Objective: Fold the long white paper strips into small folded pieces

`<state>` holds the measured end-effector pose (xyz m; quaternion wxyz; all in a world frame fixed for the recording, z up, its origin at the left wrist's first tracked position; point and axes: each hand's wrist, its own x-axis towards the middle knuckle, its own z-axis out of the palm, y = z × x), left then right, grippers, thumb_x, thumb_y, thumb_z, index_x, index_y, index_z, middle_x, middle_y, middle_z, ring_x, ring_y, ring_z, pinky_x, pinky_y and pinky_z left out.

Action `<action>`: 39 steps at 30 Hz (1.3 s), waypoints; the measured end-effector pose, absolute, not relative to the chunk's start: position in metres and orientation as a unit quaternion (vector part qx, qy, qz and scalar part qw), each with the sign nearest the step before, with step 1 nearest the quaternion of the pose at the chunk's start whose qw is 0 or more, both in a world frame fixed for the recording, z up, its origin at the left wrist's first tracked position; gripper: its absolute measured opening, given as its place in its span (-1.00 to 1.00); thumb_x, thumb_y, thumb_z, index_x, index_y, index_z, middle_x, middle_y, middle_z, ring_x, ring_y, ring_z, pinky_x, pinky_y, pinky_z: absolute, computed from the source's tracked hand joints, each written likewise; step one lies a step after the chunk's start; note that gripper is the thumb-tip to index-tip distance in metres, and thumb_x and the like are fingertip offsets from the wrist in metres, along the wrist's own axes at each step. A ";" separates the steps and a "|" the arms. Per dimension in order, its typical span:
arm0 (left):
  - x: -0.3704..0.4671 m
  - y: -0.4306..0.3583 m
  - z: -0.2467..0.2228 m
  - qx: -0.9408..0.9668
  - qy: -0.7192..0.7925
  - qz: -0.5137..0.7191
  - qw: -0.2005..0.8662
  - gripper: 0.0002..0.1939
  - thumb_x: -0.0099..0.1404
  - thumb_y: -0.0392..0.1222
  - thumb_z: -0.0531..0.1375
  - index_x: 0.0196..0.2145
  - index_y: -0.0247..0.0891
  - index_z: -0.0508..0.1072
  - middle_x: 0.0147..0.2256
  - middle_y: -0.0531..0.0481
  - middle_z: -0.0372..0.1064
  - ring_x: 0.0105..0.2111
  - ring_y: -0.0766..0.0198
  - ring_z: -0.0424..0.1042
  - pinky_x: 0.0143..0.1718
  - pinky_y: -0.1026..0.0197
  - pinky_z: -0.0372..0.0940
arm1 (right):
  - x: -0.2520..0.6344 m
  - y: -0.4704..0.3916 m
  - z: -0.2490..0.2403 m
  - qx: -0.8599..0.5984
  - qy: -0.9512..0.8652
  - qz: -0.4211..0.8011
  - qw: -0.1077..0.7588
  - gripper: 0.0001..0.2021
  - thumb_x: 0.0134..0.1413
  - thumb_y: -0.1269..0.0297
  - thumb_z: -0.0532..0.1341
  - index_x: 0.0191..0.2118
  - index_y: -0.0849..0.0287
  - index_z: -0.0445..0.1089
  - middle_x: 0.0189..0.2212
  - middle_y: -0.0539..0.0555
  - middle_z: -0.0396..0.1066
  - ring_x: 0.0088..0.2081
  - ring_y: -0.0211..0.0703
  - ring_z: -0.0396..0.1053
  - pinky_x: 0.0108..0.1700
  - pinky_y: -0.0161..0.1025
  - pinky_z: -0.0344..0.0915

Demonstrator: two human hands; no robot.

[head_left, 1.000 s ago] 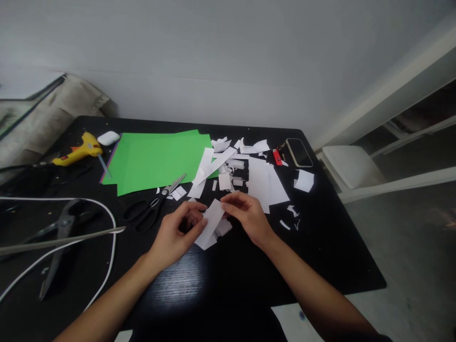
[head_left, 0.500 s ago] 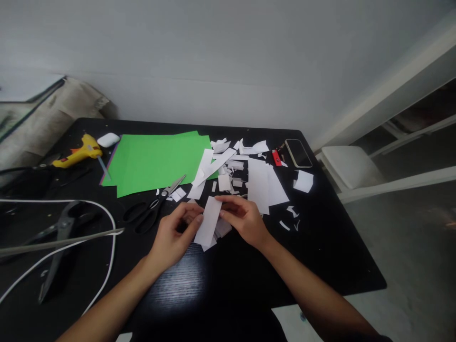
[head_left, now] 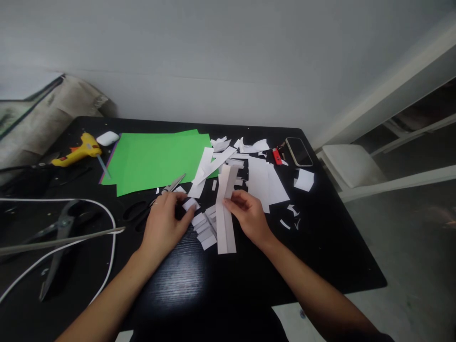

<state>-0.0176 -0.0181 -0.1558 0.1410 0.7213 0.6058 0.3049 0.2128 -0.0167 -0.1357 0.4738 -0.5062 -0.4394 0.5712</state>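
- The long white creased paper strip (head_left: pixel 222 225) lies between the hands, much nearer the right hand (head_left: pixel 249 216), above the black rectangular worktop (head_left: pixel 285 266).
- Its long axis points away from the person, the far end leaning slightly right; creases run along its length, and one side is turned up at the far end.
- The right hand pinches the strip's right side, about midway along, thumb and fingers closed on it.
- The left hand (head_left: pixel 164 221) is off the strip, thumb and forefinger spread beside a small white paper piece (head_left: pixel 191 204). It covers part of the black-handled metal scissors (head_left: pixel 177 181); contact with them cannot be told.
- Small folded white paper pieces (head_left: pixel 204 232) lie between the left hand and the strip.
- Half a second ago both hands held a shorter, slanted white strip; now it stands longer and straighter, the left hand has moved leftward, and the folded pieces are largely uncovered.
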 end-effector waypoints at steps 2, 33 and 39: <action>-0.017 -0.018 -0.159 0.738 0.601 0.279 0.129 -0.71 0.33 -0.02 0.31 -0.09 -0.23 0.46 -0.16 -0.18 0.44 -0.14 -0.07 0.43 -0.07 -0.08 0.34 | 0.213 -0.017 -0.136 -0.509 -0.438 0.571 0.472 -0.74 0.06 0.08 0.45 -0.22 0.12 0.56 -0.23 0.08 0.61 -0.13 0.00 0.56 -0.01 -0.07 0.48; 0.002 -0.030 -0.144 0.521 0.525 0.458 0.494 -0.78 0.22 -0.08 0.40 -0.28 -0.22 0.50 -0.53 0.11 0.45 -0.55 0.33 0.42 -0.49 0.31 0.34 | 0.200 -0.035 -0.138 -0.457 -0.490 0.601 0.436 -0.80 0.20 0.22 0.32 -0.09 0.05 0.36 -0.27 0.02 0.59 -0.22 -0.09 0.57 -0.22 -0.19 0.42; 0.003 -0.028 -0.144 0.517 0.536 0.452 0.491 -0.78 0.21 -0.08 0.40 -0.35 -0.25 0.49 -0.55 0.10 0.43 -0.56 0.36 0.39 -0.50 0.33 0.31 | 0.199 -0.035 -0.137 -0.440 -0.432 0.666 0.421 -0.67 0.15 0.15 0.38 -0.02 0.05 0.36 -0.28 0.02 0.61 -0.26 -0.08 0.59 -0.20 -0.15 0.47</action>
